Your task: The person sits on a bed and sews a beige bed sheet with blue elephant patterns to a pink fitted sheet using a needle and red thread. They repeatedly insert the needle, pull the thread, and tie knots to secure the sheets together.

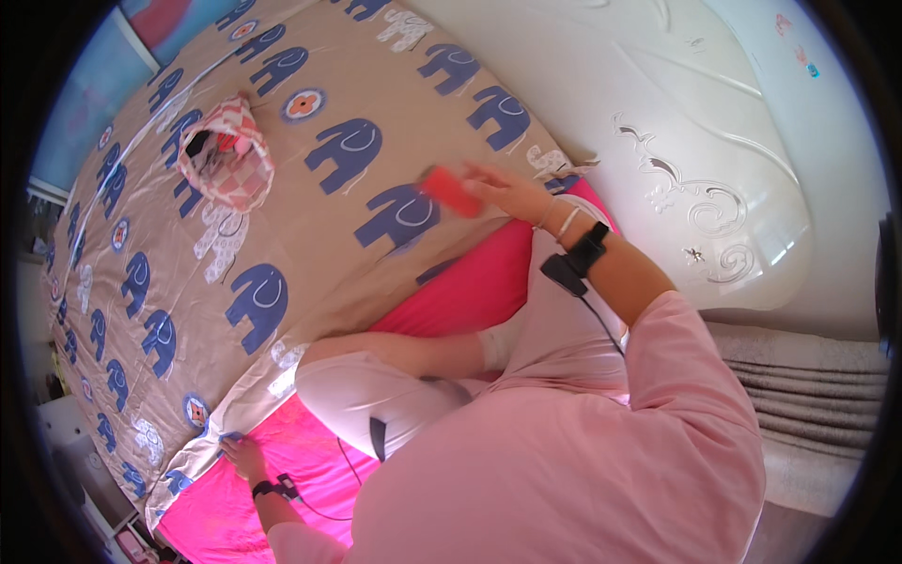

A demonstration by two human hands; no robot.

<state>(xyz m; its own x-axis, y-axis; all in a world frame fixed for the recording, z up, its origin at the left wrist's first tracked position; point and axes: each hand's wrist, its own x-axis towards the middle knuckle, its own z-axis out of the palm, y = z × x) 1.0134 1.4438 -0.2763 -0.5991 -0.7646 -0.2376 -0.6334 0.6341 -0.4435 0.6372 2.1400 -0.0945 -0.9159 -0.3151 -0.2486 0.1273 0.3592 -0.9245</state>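
Observation:
Near the bed's upper right part, my right hand [504, 194] is at a small red object [454, 192] with a darker end, its thumb and fingers against the object's right side. Both are blurred, and the object's kind cannot be made out. It is above the brown elephant-print bed cover [310, 233]. My left hand [243, 457] touches the cover's folded edge, at lower left; whether the fingers pinch it is unclear. A pink-and-white checked drawstring pouch [246, 166] lies on the cover with its mouth open, showing black, red and pink items inside.
A bright pink sheet [296, 437] shows under the cover around my crossed legs. The glossy white carved headboard [676, 162] stands to the right, with a pleated grey curtain [796, 395] below it. Cables run from black bands on both my wrists. Shelving [91, 472] stands at lower left.

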